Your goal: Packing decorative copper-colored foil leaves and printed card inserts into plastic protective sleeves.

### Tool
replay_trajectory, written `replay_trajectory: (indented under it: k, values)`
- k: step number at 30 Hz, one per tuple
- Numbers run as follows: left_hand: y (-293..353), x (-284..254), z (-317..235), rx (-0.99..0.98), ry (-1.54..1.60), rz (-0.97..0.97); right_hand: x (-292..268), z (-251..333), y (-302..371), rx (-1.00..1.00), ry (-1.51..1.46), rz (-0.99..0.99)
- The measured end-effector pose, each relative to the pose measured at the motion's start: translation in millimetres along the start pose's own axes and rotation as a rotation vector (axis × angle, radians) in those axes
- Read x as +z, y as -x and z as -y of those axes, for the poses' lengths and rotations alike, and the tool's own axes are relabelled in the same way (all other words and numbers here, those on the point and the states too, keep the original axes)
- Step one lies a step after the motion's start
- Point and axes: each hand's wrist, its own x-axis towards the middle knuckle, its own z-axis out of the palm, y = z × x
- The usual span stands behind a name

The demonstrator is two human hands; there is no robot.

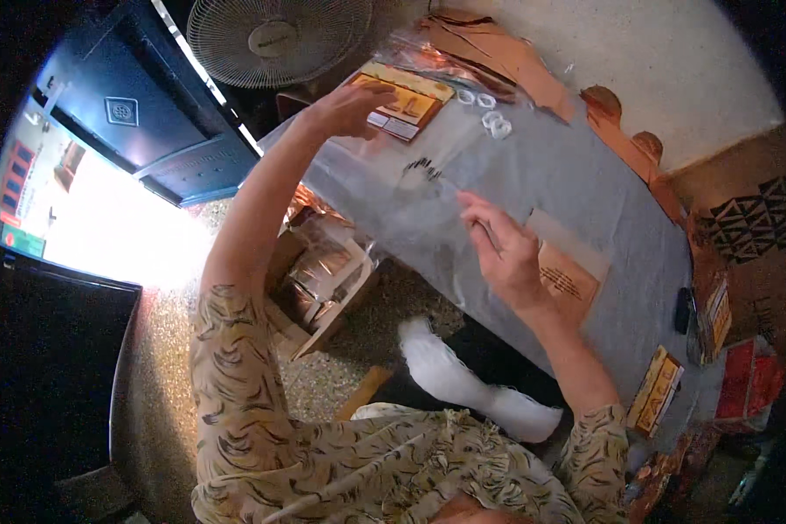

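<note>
My left hand (349, 111) reaches to the far left of the table, its fingers stretched out over an orange-and-yellow printed packet (413, 103). I cannot tell whether the fingertips touch it. Nearer the middle, my right hand (503, 253) is raised with thumb and fingers pinched together. Whatever is in that pinch is too small and blurred to name. Between the hands lies a small group of thin black pieces (424, 168). Beside my right hand rests a brown printed card in a see-through sleeve (570, 271). White rings (496, 125) lie beyond the packet.
A grey cloth (620, 196) covers the table. Brown sheets (498, 57) and plastic bags lie at the back. More printed packets (655, 390) sit at the right. Below the left edge stands an open cardboard box (358, 284). A fan (275, 39) stands behind, near a dark door (140, 96).
</note>
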Motion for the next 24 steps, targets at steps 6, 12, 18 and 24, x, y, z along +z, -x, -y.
replay_trajectory:
  k: [6, 12, 18, 24]
  values:
    - [-53, -3, -13, -0.078, -0.011, 0.442, -19, -13, -2, 0.108, -0.208, -0.060]
    - [-48, 1, -1, -0.039, -0.109, 0.512, -22, 12, -16, 0.321, -0.271, -0.048]
    - [-68, -8, 0, 0.052, -0.118, 0.636, -40, 19, -29, 0.278, -0.412, -0.065]
    - [-92, -11, -47, -0.315, -0.014, 0.631, -55, 16, -26, 0.268, -0.407, -0.069]
